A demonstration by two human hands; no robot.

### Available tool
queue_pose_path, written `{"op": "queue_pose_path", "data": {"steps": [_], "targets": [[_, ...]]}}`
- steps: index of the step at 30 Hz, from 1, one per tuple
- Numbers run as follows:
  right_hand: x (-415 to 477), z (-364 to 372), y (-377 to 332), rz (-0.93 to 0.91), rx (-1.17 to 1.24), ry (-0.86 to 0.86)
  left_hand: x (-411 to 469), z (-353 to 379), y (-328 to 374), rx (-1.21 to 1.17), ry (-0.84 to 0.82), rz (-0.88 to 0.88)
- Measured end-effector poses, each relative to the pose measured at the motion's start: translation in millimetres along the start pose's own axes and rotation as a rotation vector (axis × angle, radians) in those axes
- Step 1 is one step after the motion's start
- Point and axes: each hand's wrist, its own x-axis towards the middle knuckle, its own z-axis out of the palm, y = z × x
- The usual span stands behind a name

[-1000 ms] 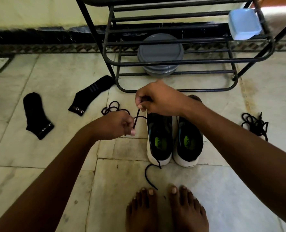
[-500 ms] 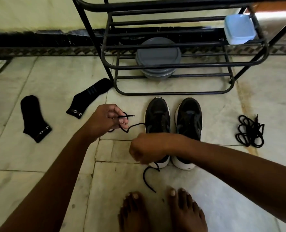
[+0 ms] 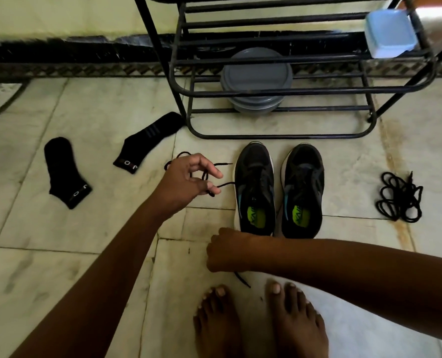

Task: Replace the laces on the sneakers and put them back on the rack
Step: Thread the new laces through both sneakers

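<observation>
Sneakers (image 3: 279, 189) stand side by side on the floor (image 3: 85, 254), toes towards the shoe rack (image 3: 279, 136), likely set there so they can go straight onto it once laced. The left grip (image 3: 189, 179) pinches a loop of black lace (image 3: 221, 184) just beside the left sneaker (image 3: 255, 187), lifting the slack off the tiles. The right grip (image 3: 227, 251) is curled at that shoe's heel, above the lace's trailing end (image 3: 242, 279). Its fingers are hidden, so I cannot tell whether it holds the lace. A coiled bundle of laces (image 3: 399, 197) waits well apart, probably for the other shoe.
</observation>
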Motion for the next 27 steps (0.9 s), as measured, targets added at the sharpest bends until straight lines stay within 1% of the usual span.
{"op": "queue_pose_path", "data": {"steps": [2, 3, 4, 5, 8, 11, 14, 16, 18, 21, 24, 27], "targets": [[1.3, 5.8, -7.3, 0.002, -0.001, -0.033, -1.1, 0.7, -1.5, 0.025, 0.007, 0.007], [-1.8, 1.8, -7.4, 0.012, 0.023, -0.004, -0.5, 1.2, -2.5, 0.038, 0.012, 0.01], [-2.9, 2.6, -7.5, 0.024, 0.035, -0.009, 0.5, 2.0, -3.8, 0.046, 0.019, 0.015], [-2.3, 7.3, -6.7, -0.008, 0.039, 0.008, 1.8, 3.0, -5.7, 0.047, 0.03, 0.023], [-0.5, 10.3, -5.2, -0.019, 0.025, -0.033, 5.8, 6.5, -10.3, 0.055, 0.117, 0.037], [-2.4, -1.4, -2.5, 0.019, 0.188, -0.018, 8.8, 6.7, -9.1, 0.035, 0.217, 0.025], [-11.2, -20.2, 5.5, 0.152, 0.429, 0.014, 10.0, 3.9, -2.3, 0.001, 0.282, 0.034], [-20.4, -35.6, 18.5, 0.258, 0.643, 0.104, 8.9, 0.9, 2.3, -0.064, 0.349, 0.031], [-36.7, -51.6, 38.2, 0.359, 0.809, 0.27, 8.4, -0.6, 8.9, -0.11, 0.421, 0.037], [-75.6, -76.3, 65.8, 0.487, 1.017, 0.416, 4.1, -2.7, 25.9, -0.113, 0.486, 0.115], [-120.2, -97.9, 82.6, 0.575, 1.257, 0.571, -2.1, -3.3, 49.1, -0.122, 0.464, 0.249], [-159.9, -115.4, 87.3, 0.604, 1.474, 0.843, -10.3, -3.5, 68.7, -0.079, 0.368, 0.366]]}}
